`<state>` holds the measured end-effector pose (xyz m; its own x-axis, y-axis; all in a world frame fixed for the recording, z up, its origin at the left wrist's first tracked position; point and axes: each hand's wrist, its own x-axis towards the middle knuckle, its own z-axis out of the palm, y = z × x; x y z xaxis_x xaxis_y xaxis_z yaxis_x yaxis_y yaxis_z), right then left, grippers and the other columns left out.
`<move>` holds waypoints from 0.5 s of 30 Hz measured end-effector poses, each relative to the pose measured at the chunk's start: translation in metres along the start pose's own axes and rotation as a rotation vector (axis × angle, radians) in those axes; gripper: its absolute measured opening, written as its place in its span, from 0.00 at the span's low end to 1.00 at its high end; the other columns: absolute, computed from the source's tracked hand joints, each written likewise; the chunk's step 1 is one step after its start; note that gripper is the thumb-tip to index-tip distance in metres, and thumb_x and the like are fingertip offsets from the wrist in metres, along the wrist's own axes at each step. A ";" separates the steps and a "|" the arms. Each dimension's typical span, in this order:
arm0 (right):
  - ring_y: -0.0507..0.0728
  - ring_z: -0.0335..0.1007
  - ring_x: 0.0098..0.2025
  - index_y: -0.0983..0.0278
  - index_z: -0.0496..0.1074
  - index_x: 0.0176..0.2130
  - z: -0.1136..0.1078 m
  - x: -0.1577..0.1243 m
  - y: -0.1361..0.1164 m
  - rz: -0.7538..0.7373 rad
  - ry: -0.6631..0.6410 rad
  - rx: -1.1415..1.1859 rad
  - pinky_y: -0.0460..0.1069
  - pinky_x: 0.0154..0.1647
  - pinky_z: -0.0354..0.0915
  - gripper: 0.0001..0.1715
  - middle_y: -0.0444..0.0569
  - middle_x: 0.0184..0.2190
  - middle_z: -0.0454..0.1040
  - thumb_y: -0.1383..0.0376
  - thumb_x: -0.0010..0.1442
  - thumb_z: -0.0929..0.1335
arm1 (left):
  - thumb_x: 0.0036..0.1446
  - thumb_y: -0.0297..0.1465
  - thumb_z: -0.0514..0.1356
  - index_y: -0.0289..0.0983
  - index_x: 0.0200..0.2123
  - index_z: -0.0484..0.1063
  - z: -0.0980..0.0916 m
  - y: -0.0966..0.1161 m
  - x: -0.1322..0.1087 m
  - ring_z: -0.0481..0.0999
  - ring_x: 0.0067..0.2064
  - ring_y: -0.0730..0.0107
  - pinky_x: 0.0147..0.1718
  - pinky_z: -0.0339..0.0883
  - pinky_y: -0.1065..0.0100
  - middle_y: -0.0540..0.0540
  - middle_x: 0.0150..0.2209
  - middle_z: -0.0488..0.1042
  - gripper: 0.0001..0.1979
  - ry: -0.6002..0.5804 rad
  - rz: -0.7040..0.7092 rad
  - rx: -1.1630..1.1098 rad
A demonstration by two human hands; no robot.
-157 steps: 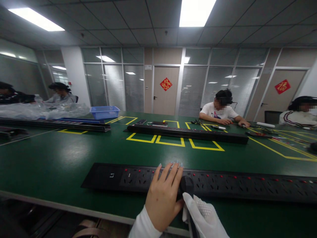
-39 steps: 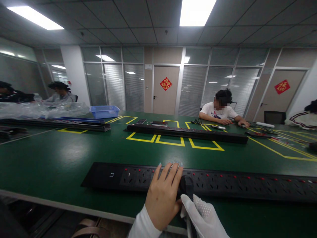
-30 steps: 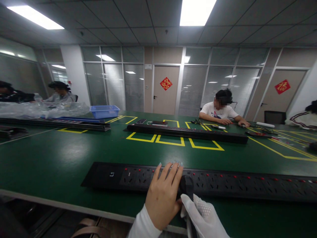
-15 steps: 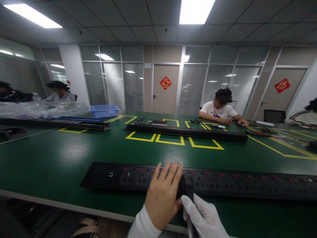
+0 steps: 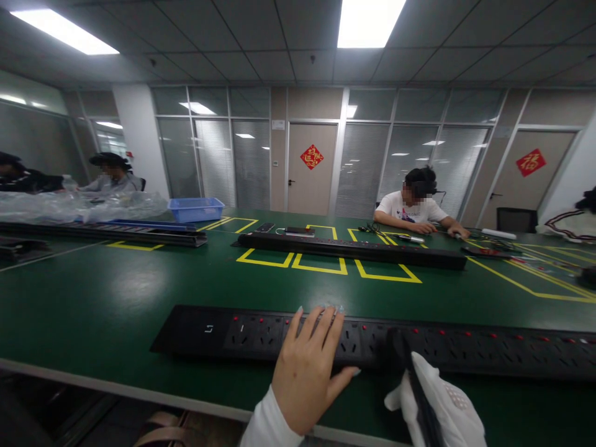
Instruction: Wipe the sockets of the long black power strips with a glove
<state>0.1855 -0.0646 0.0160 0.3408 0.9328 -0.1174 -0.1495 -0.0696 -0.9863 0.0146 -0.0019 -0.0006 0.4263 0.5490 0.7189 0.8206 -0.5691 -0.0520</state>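
Power strip (image 5: 488, 351) right end off-frame

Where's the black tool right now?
Head view, lower right: the gloved right hand holds the black tool, its tip on the power strip, right of the bare left hand.

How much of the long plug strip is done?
Probably early. The few sockets left of the black tool may be done. The white-gloved right hand holds it on the long black socket strip; the bare left hand steadies that. Many sockets rightward remain.
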 end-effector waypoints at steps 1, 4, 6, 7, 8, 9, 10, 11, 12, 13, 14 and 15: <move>0.47 0.56 0.10 0.65 0.69 0.13 0.000 0.001 -0.003 -0.001 -0.023 -0.002 0.42 0.11 0.53 0.40 0.43 0.08 0.63 0.31 0.35 0.71 | 0.61 0.52 0.52 0.39 0.62 0.59 0.000 0.000 0.000 0.65 0.59 0.58 0.60 0.54 0.51 0.48 0.59 0.68 0.33 -0.006 -0.002 -0.002; 0.49 0.62 0.16 0.64 0.67 0.12 0.002 0.002 -0.004 -0.020 -0.062 -0.035 0.42 0.19 0.62 0.37 0.45 0.12 0.68 0.35 0.41 0.73 | 0.61 0.52 0.52 0.39 0.63 0.59 0.000 0.000 0.000 0.65 0.59 0.58 0.60 0.54 0.51 0.49 0.59 0.68 0.33 -0.017 -0.004 -0.010; 0.51 0.64 0.17 0.63 0.67 0.11 0.004 0.005 0.001 -0.029 -0.078 -0.093 0.43 0.20 0.64 0.37 0.46 0.11 0.68 0.35 0.44 0.71 | 0.61 0.51 0.52 0.39 0.63 0.59 0.000 0.000 0.000 0.65 0.58 0.59 0.60 0.54 0.51 0.49 0.59 0.68 0.33 -0.012 -0.004 -0.013; 0.53 0.67 0.18 0.63 0.67 0.12 0.004 0.006 0.005 -0.050 -0.069 -0.130 0.44 0.20 0.65 0.37 0.47 0.12 0.69 0.34 0.44 0.71 | 0.61 0.51 0.52 0.39 0.63 0.59 0.000 0.000 0.000 0.65 0.58 0.59 0.60 0.54 0.51 0.49 0.59 0.69 0.32 -0.007 -0.005 -0.013; 0.56 0.71 0.21 0.62 0.69 0.13 0.004 0.007 0.009 -0.091 -0.026 -0.155 0.45 0.22 0.67 0.36 0.48 0.14 0.71 0.35 0.44 0.71 | 0.61 0.51 0.52 0.39 0.62 0.59 -0.001 0.000 0.000 0.65 0.58 0.59 0.60 0.53 0.51 0.49 0.58 0.69 0.32 -0.002 -0.005 -0.013; 0.59 0.74 0.26 0.62 0.71 0.16 0.003 0.008 0.013 -0.129 0.015 -0.173 0.46 0.23 0.68 0.34 0.50 0.17 0.74 0.35 0.43 0.72 | 0.61 0.51 0.53 0.39 0.62 0.59 -0.001 0.000 0.000 0.66 0.58 0.59 0.60 0.53 0.51 0.48 0.58 0.69 0.32 0.001 -0.005 -0.012; 0.61 0.77 0.30 0.62 0.73 0.19 0.002 0.009 0.016 -0.161 0.057 -0.182 0.46 0.24 0.70 0.32 0.51 0.21 0.77 0.36 0.42 0.73 | 0.61 0.51 0.53 0.39 0.62 0.59 -0.001 0.000 0.000 0.66 0.58 0.58 0.60 0.53 0.51 0.48 0.58 0.69 0.32 0.002 -0.004 -0.012; 0.63 0.78 0.34 0.61 0.74 0.21 0.001 0.009 0.017 -0.180 0.085 -0.185 0.46 0.25 0.70 0.30 0.52 0.24 0.79 0.38 0.42 0.74 | 0.61 0.51 0.53 0.39 0.62 0.59 -0.001 0.000 0.000 0.66 0.58 0.58 0.60 0.53 0.51 0.48 0.58 0.69 0.32 0.002 -0.003 -0.012; 0.64 0.78 0.36 0.61 0.75 0.23 0.000 0.009 0.018 -0.183 0.095 -0.187 0.46 0.25 0.71 0.29 0.53 0.26 0.80 0.39 0.43 0.74 | 0.61 0.51 0.53 0.39 0.62 0.59 -0.001 -0.001 0.000 0.66 0.58 0.58 0.60 0.54 0.51 0.48 0.58 0.69 0.32 0.000 -0.002 -0.012; 0.64 0.78 0.36 0.61 0.75 0.24 -0.001 0.009 0.018 -0.176 0.097 -0.187 0.47 0.24 0.71 0.28 0.53 0.26 0.80 0.39 0.44 0.74 | 0.61 0.51 0.53 0.39 0.62 0.59 -0.002 -0.001 0.000 0.66 0.58 0.58 0.60 0.54 0.51 0.48 0.58 0.69 0.32 -0.001 -0.002 -0.013; 0.64 0.78 0.34 0.61 0.75 0.24 -0.002 0.008 0.017 -0.164 0.091 -0.186 0.47 0.23 0.71 0.28 0.53 0.24 0.79 0.40 0.45 0.74 | 0.61 0.51 0.53 0.39 0.62 0.59 -0.002 -0.001 0.000 0.66 0.58 0.58 0.60 0.54 0.51 0.48 0.58 0.69 0.33 -0.002 -0.003 -0.012; 0.63 0.78 0.31 0.61 0.74 0.23 -0.003 0.007 0.015 -0.158 0.087 -0.184 0.47 0.23 0.71 0.27 0.52 0.22 0.78 0.40 0.46 0.73 | 0.61 0.51 0.53 0.39 0.62 0.59 -0.002 -0.001 0.000 0.66 0.58 0.58 0.60 0.54 0.51 0.48 0.58 0.69 0.33 -0.002 -0.004 -0.011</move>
<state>0.1881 -0.0600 -0.0003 0.4264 0.9037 0.0384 0.0809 0.0042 -0.9967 0.0131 -0.0024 0.0007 0.4235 0.5526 0.7179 0.8183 -0.5733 -0.0414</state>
